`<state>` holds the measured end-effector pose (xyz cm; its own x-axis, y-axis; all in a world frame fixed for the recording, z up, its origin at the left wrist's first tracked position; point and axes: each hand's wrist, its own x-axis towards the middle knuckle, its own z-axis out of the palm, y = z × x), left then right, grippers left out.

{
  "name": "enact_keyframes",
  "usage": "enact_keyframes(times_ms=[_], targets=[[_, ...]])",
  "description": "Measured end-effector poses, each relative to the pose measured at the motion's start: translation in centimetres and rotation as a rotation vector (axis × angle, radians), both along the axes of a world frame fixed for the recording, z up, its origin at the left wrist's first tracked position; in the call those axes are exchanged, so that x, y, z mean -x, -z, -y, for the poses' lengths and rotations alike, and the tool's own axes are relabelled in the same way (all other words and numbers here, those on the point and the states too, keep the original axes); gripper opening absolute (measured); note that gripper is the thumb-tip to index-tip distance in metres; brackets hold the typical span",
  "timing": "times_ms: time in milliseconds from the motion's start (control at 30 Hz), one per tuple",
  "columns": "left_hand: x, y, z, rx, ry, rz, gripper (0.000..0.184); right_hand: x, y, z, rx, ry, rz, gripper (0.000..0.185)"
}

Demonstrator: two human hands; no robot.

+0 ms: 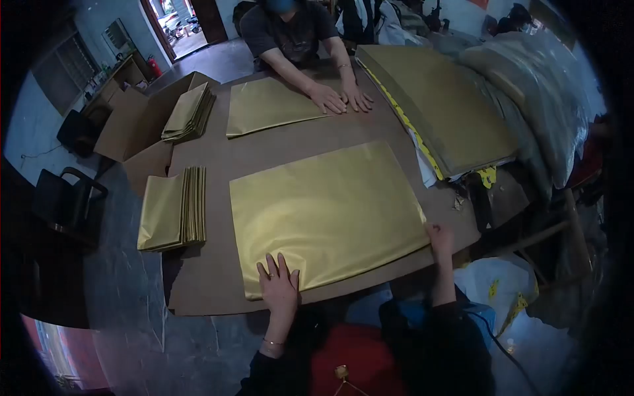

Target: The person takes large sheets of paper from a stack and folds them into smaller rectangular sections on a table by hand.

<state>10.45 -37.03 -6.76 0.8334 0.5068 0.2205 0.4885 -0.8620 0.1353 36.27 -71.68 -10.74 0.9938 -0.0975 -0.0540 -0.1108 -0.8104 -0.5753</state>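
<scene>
A large gold sheet (330, 211) lies spread on the brown board of the table before me. My left hand (279, 284) rests flat on its near left corner, fingers apart, and slight ripples show in the sheet around it. At the right edge, my right hand (440, 239) is closed with its fingertips pinching the sheet's side. To the left stands a stack of folded gold sheets (173, 210), its folds packed close together. Farther off, another gold sheet (271, 105) lies flat under a co-worker's two hands (343, 99).
Behind the folded stack, an open cardboard box (142, 122) has more folded gold sheets (190, 112) at its rim. A thick pile of flat sheets (439, 105) with yellow-marked wrapping lies at the right, beside clear plastic bundles (535, 99). Black chairs (66, 201) stand at the left.
</scene>
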Motion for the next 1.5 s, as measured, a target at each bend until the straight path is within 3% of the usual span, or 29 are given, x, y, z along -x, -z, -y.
enact_keyframes(times_ms=[167,367,600,900,1000,1233,1333,1433,1500], targets=[[0.1,-0.2,0.0,-0.056,0.027,0.023,0.051,1.2,-3.8,-1.8,-0.009,0.017,-0.041,0.034],[0.2,0.3,-0.1,-0.044,0.028,0.009,0.055,0.3,-0.7,-0.4,-0.056,0.012,0.001,0.034],[0.1,0.0,0.0,-0.031,0.037,0.068,0.055,0.8,-3.1,-1.6,0.066,-0.016,-0.006,0.033],[0.2,1.0,-0.2,0.023,0.018,0.080,0.056,0.4,-2.1,-1.5,0.250,0.002,-0.005,0.033],[0.4,0.8,-0.2,0.062,-0.027,-0.012,0.057,1.9,-4.8,-2.8,0.206,-0.019,0.071,0.032],[0.5,0.6,-0.3,0.111,-0.016,0.008,0.056,0.7,-2.3,-1.6,0.212,-0.018,0.086,0.032],[0.5,0.9,-0.5,0.090,-0.013,0.027,0.056,0.6,-3.5,-1.8,0.158,-0.014,-0.141,0.032],[0.4,0.7,-0.4,0.078,-0.020,0.018,0.056,0.4,-2.3,-1.3,0.221,-0.029,-0.038,0.033],[0.4,0.5,-0.3,0.088,-0.020,0.018,0.056,0.3,-0.6,-0.8,0.246,-0.024,0.166,0.032]])
